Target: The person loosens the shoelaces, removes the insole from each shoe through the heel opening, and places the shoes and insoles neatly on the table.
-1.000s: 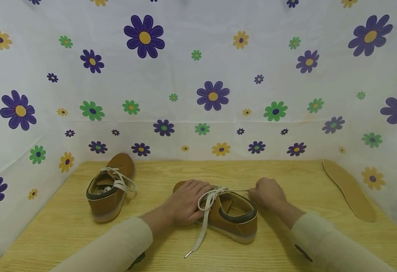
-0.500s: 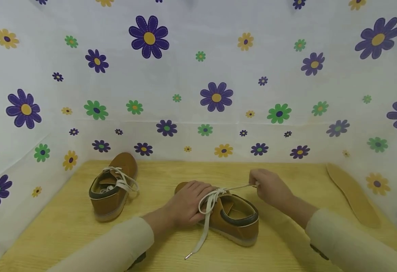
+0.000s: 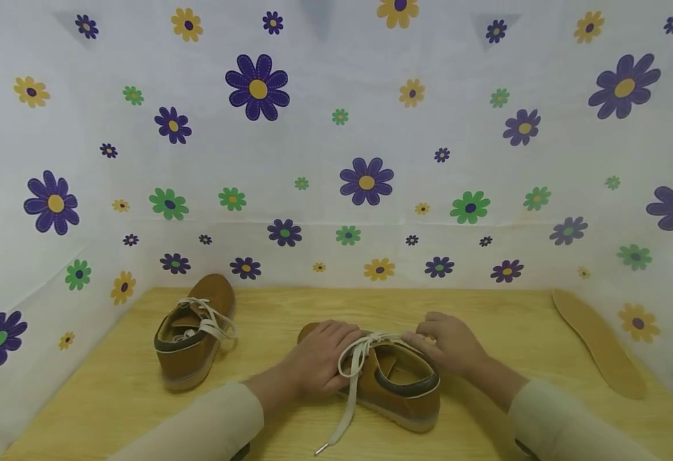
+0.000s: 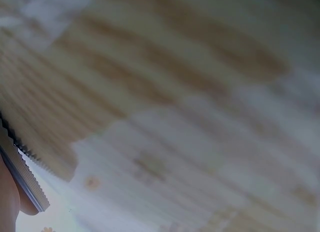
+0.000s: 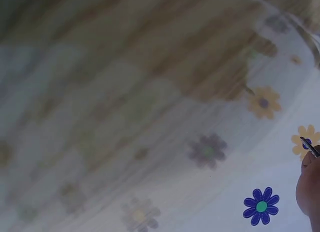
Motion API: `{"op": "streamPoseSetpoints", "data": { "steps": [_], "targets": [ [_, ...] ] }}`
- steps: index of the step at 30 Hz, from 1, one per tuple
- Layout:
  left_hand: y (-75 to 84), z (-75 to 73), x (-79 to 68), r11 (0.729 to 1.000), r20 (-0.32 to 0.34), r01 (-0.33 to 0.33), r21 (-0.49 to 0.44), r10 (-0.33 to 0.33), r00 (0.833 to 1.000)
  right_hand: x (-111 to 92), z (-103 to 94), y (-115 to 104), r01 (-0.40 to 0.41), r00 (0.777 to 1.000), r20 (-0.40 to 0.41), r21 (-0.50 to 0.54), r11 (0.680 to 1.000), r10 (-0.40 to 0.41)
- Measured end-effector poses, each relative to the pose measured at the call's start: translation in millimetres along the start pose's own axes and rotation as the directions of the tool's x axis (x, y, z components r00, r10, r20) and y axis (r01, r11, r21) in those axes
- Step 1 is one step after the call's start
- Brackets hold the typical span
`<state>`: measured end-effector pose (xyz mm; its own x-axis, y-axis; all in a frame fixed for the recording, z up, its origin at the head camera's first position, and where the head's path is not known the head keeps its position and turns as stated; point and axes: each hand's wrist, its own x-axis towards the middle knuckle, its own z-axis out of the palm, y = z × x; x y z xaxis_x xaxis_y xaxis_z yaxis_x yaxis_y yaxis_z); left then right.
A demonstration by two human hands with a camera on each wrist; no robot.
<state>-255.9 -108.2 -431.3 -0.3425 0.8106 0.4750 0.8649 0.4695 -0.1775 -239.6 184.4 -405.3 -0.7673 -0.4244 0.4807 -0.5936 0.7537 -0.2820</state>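
A brown low shoe (image 3: 402, 406) with a dark padded collar stands in the middle of the table, its toe pointing back and left. My left hand (image 3: 320, 358) lies over its front part and grips it, covering most of the toe. The off-white shoelace (image 3: 352, 378) is tied in a loop over the tongue; one end hangs down the near side to a metal tip (image 3: 321, 449). Just right of the knot, my right hand (image 3: 451, 342) pinches the other lace end above the shoe opening. In the left wrist view, a ridged sole edge (image 4: 30, 182) shows beside a fingertip.
The matching brown shoe (image 3: 189, 365), with loose laces, stands at the back left. A tan insole (image 3: 601, 349) lies at the right. White cloth (image 3: 324, 141) printed with flowers encloses the wooden table (image 3: 278, 307) at the back and sides.
My right hand first drew the lace taut to the right and raised it, then came back down and left, close to the knot. My left hand keeps its hold. The head view has tilted up slightly.
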Motion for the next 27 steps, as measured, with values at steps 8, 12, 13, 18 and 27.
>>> {"op": "streamPoseSetpoints", "data": {
  "steps": [8,12,13,18,27],
  "targets": [
    [1.3,-2.9,-0.5,1.0,0.024,0.017,-0.018,-0.016,1.0,1.4,5.4,1.6,-0.082,0.996,0.057,0.193,0.978,0.072],
    [1.6,-3.8,-1.4,1.0,0.046,0.016,-0.017,-0.015,0.999,-0.2,10.2,3.5,-0.105,0.987,0.138,0.182,0.978,0.08],
    [1.5,-4.4,-0.3,1.0,0.051,0.015,-0.019,-0.014,0.999,-0.3,10.1,3.8,-0.115,0.986,0.144,0.184,0.976,0.089],
    [0.0,-7.3,3.1,0.999,0.086,0.026,-0.021,-0.024,0.996,1.0,9.8,4.0,-0.138,0.978,0.182,0.225,0.965,0.098],
    [1.4,-5.9,0.9,0.999,0.091,0.028,-0.03,-0.025,0.996,3.1,12.5,1.5,-0.156,0.964,0.247,0.233,0.96,0.097]
  ]
}}
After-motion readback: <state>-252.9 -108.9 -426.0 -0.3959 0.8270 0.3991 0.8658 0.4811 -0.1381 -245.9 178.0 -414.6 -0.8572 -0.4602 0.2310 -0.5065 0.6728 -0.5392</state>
